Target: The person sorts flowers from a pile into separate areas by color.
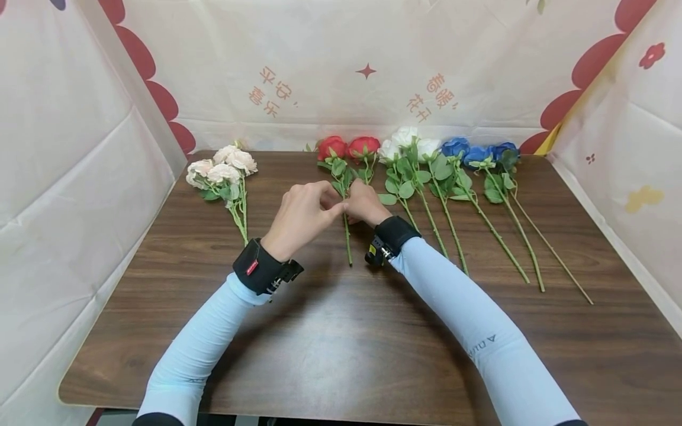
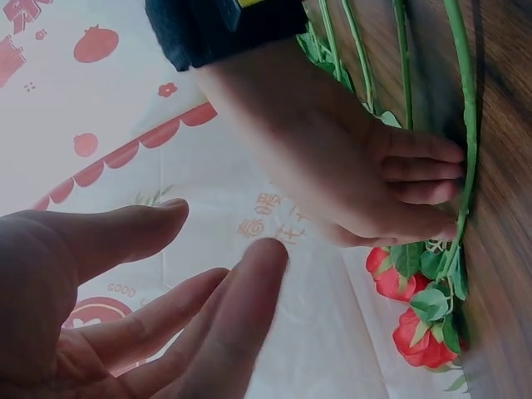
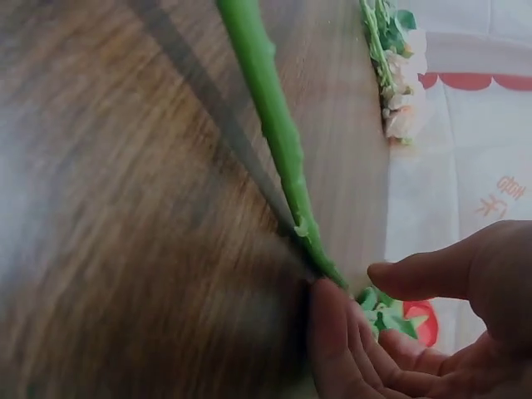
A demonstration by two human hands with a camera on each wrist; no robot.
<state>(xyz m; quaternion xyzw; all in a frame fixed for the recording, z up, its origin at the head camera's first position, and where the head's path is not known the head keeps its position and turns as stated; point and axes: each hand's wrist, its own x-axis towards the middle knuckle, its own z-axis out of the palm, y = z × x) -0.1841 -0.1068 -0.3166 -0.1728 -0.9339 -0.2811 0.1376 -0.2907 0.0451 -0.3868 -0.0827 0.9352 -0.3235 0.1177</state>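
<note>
Two red roses lie side by side at the back middle, their leafy green stems pointing toward me. My right hand is at the upper part of a red rose's stem. In the right wrist view its fingertips are right at the green stem, while the thumb stands apart from them. The left hand hovers just left of the right one, thumb and fingers spread around nothing in the left wrist view. Behind the hands, part of the stems and leaves is hidden.
A bunch of pale pink flowers lies at the left. Right of the red roses are white roses, then blue roses, their long stems slanting forward across the brown table. Printed white cloth walls the back and sides.
</note>
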